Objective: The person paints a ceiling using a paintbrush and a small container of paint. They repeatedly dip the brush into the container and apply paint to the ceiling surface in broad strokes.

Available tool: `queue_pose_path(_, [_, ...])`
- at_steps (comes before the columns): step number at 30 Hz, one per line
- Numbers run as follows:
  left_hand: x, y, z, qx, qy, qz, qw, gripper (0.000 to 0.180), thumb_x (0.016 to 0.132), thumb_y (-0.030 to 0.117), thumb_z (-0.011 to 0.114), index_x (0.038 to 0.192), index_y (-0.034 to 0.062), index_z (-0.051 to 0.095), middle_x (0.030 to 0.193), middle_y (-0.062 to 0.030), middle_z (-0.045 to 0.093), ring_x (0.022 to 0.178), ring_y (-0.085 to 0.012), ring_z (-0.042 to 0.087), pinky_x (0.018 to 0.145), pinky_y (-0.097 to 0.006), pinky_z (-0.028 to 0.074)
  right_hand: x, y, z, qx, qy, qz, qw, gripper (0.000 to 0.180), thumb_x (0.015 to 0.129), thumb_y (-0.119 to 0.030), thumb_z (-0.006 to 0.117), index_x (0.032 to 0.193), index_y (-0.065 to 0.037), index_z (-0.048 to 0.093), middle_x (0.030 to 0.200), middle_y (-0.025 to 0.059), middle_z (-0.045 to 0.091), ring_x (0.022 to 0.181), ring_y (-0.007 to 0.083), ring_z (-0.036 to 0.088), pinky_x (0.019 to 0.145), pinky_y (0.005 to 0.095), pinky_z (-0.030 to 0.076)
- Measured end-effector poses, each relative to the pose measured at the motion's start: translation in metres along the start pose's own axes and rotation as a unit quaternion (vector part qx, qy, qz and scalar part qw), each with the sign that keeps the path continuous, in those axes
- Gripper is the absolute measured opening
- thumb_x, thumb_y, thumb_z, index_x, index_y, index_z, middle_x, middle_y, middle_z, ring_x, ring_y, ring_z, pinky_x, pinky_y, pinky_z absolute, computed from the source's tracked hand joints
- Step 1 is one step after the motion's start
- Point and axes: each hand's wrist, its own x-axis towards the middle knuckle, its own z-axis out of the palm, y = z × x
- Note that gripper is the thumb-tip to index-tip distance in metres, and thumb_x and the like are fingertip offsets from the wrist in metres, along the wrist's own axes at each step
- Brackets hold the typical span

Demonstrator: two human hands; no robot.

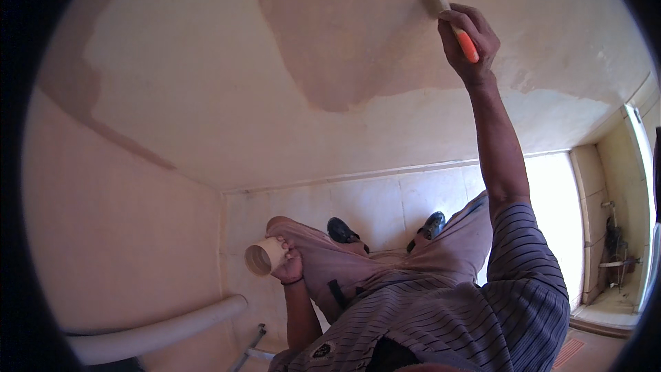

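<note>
My right hand [471, 40] is raised at the upper right, its fingers closed round the orange handle of a paintbrush [467, 45]. The pale bristles rest against the wall [227, 89] or very close to it, beside a darker pinkish patch [337, 41]. That patch has an uneven edge against the cream coating round it. Down at the left, by my knee, my left hand [289, 265] grips a cream-coloured cup [266, 257]. The cup's round mouth faces partly toward the view, and I cannot tell how much is inside.
A thick pale pipe [162, 331] runs along the side wall [124, 213] at lower left, near a metal bar [251, 351]. My shoes stand on light floor tiles [368, 200]. At right, a bright opening [554, 207] adjoins a tiled recess with pipe fittings [616, 255].
</note>
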Motion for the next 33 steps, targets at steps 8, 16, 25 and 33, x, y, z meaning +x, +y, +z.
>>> queue_pose_path(8, [0.008, -0.005, 0.007, 0.011, -0.005, -0.009, 1.0, 0.062, 0.094, 0.041, 0.065, 0.146, 0.0126, 0.048, 0.132, -0.0222, 0.053, 0.11, -0.0358, 0.055, 0.081, -0.045, 0.055, -0.083, -0.066, 0.05, 0.036, -0.233, -0.181, 0.955, 0.024, 0.073, -0.017, 0.075, 0.095, -0.019, 0.068, 0.116, 0.007, 0.064, 0.104, 0.0263, 0.065, 0.076, 0.0391, 0.056])
queue_pose_path(16, [0.01, -0.009, 0.015, 0.021, 0.002, -0.022, 1.0, 0.064, 0.091, 0.042, 0.068, 0.145, 0.013, 0.048, 0.132, -0.0211, 0.053, 0.108, -0.0354, 0.056, 0.079, -0.043, 0.055, -0.081, -0.062, 0.021, 0.217, -0.256, 0.032, 0.941, 0.018, 0.08, -0.008, 0.074, 0.095, -0.016, 0.068, 0.105, 0.0077, 0.069, 0.095, 0.0297, 0.069, 0.076, 0.0402, 0.057])
queue_pose_path(25, [0.006, -0.003, 0.008, 0.012, -0.005, -0.016, 1.0, 0.066, 0.09, 0.043, 0.07, 0.145, 0.0132, 0.047, 0.133, -0.0199, 0.053, 0.11, -0.0346, 0.056, 0.08, -0.043, 0.055, 0.036, -0.007, 0.007, 0.284, -0.122, 0.049, 0.95, 0.013, 0.085, -0.002, 0.078, 0.096, -0.005, 0.071, 0.099, 0.0062, 0.073, 0.095, 0.0183, 0.071, 0.083, 0.0311, 0.057])
queue_pose_path(33, [0.005, 0.0, 0.005, 0.027, 0.005, -0.004, 1.0, 0.066, 0.09, 0.041, 0.07, 0.146, 0.0131, 0.048, 0.133, -0.0217, 0.053, 0.11, -0.035, 0.055, 0.08, -0.044, 0.055, 0.074, 0.034, -0.061, 0.097, 0.184, 0.071, 0.975, 0.013, 0.085, 0.003, 0.079, 0.095, -0.004, 0.076, 0.098, 0.0072, 0.074, 0.096, 0.0184, 0.072, 0.087, 0.0326, 0.058])
